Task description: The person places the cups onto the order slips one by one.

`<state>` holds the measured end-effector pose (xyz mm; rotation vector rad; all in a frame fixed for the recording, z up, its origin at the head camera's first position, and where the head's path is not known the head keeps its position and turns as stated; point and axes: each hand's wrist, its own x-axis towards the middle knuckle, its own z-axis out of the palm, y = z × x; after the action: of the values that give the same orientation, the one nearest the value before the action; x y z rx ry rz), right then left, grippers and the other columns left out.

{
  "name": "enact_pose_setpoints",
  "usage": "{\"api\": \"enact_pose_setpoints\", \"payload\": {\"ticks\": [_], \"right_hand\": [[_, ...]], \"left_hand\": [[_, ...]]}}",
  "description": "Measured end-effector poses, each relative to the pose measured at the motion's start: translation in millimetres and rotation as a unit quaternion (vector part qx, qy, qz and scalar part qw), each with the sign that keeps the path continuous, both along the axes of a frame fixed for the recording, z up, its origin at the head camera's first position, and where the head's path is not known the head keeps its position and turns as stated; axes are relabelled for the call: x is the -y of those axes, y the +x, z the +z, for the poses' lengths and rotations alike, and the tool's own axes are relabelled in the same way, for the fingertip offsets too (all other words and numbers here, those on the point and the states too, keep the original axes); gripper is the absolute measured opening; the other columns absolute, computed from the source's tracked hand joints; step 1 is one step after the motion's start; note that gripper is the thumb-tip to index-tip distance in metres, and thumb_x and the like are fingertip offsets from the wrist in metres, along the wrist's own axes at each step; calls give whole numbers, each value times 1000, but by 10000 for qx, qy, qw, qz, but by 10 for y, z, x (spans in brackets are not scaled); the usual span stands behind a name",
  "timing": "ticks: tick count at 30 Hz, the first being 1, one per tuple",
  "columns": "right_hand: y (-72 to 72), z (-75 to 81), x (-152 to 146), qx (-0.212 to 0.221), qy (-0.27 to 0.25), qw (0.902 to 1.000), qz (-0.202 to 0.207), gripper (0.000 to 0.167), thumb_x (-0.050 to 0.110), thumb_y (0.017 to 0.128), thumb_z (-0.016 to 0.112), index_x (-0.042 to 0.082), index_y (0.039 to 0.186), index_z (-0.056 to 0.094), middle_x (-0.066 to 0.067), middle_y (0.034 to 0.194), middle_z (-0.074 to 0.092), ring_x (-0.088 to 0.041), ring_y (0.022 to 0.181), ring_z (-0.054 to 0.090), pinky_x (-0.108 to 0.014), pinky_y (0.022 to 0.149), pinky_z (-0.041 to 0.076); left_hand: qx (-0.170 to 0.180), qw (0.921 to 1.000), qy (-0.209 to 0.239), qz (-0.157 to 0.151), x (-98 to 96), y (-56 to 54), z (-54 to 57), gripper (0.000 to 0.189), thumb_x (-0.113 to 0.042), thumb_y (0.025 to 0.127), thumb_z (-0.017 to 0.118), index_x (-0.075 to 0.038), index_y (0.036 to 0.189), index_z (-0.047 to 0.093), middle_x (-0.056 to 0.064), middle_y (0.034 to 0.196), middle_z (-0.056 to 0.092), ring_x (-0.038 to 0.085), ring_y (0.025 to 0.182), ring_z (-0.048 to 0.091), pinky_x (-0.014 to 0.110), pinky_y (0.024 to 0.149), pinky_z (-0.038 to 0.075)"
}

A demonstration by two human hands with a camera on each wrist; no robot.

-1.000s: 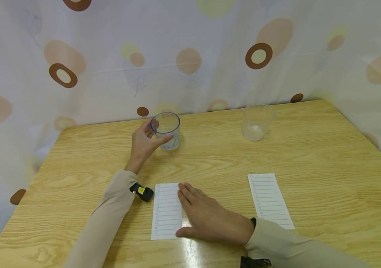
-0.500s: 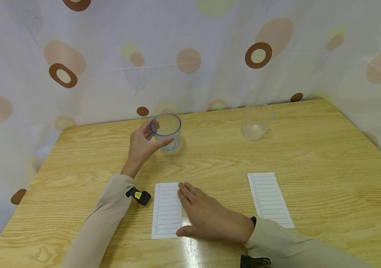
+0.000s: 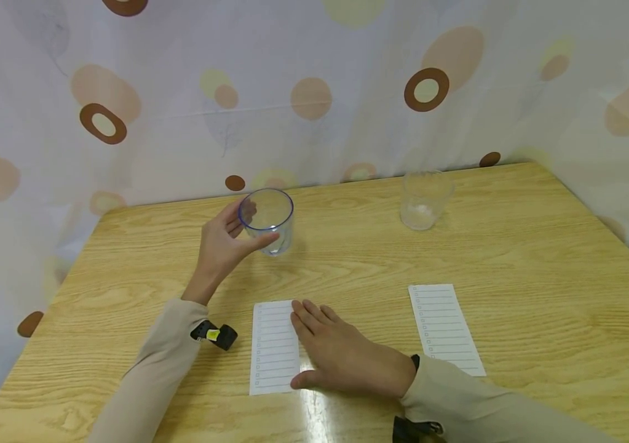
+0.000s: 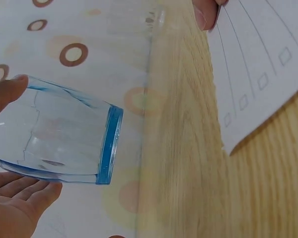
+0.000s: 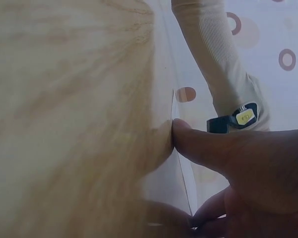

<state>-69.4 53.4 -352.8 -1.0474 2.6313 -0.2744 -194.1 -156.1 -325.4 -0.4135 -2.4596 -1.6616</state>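
My left hand [image 3: 219, 246] grips a clear drinking glass [image 3: 283, 236] with a blue rim, thumb on the near side and fingers round the far side. In the left wrist view the glass [image 4: 69, 136] shows a thick blue base, which stands clear of the wooden table. The right hand [image 3: 342, 357] lies with straight fingers along the right edge of a lined checklist sheet [image 3: 272, 354]. Its thumb [image 5: 198, 141] touches the sheet's edge in the right wrist view.
A second clear glass [image 3: 419, 209] stands at the back right of the table [image 3: 541, 258]. Another lined sheet [image 3: 447, 323] lies to the right, partly behind my right sleeve [image 3: 474, 406]. A patterned curtain [image 3: 270, 55] hangs along the far table edge.
My left hand has brought the blue-rimmed glass slightly left and towards me. The right hand has stayed on the sheet's edge.
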Motion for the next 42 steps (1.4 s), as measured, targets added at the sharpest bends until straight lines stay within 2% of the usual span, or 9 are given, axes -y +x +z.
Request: {"api": "enact_pose_setpoints", "payload": {"ticks": [5, 14, 24, 29, 36, 42], "right_hand": [[-11, 2, 6, 102, 43, 9999, -42, 95, 59, 87, 60, -5, 149, 27, -19, 159, 13, -31, 146, 12, -47, 116, 20], [-36, -18, -4, 160, 62, 9998, -120, 96, 60, 87, 59, -4, 150, 25, -18, 159, 12, -30, 147, 10, -48, 117, 17], [-25, -13, 0, -66, 159, 9998, -67, 97, 63, 86, 56, -4, 150, 26, -18, 159, 13, -31, 146, 13, -49, 116, 21], [-12, -14, -5, -112, 101, 9999, -52, 96, 62, 86, 57, -5, 149, 28, -19, 158, 16, -32, 146, 15, -49, 115, 23], [-8, -24, -8, -131, 87, 9999, -8, 96, 62, 86, 57, -5, 149, 28, -19, 159, 15, -31, 146, 14, -48, 115, 23], [-15, -18, -18, -160, 104, 9998, 58, 95, 61, 87, 56, -6, 149, 28, -20, 158, 15, -32, 146, 15, -48, 115, 24]], "left_hand": [[39, 9999, -53, -126, 60, 113, 47, 78, -21, 76, 84, -3, 141, 47, 14, 135, 56, 24, 126, 52, 30, 107, 39], [20, 9996, -36, -282, 38, 236, 57, 74, -17, 75, 84, -4, 139, 50, 14, 133, 57, 24, 125, 53, 30, 106, 39], [-52, 9992, -160, -374, 56, 405, 125, 79, -12, 71, 86, -4, 140, 49, 14, 133, 57, 24, 125, 54, 29, 105, 41], [13, 9991, -231, -352, 99, 513, 153, 80, -11, 71, 87, -3, 141, 48, 15, 134, 56, 25, 125, 53, 29, 104, 41], [-80, 9986, -394, -342, 155, 691, 177, 82, -11, 69, 88, -2, 140, 48, 13, 133, 58, 25, 123, 55, 29, 101, 43], [-92, 9979, -545, -324, 182, 761, 166, 84, -13, 69, 88, -2, 141, 46, 14, 134, 57, 26, 124, 54, 33, 101, 44]]}}
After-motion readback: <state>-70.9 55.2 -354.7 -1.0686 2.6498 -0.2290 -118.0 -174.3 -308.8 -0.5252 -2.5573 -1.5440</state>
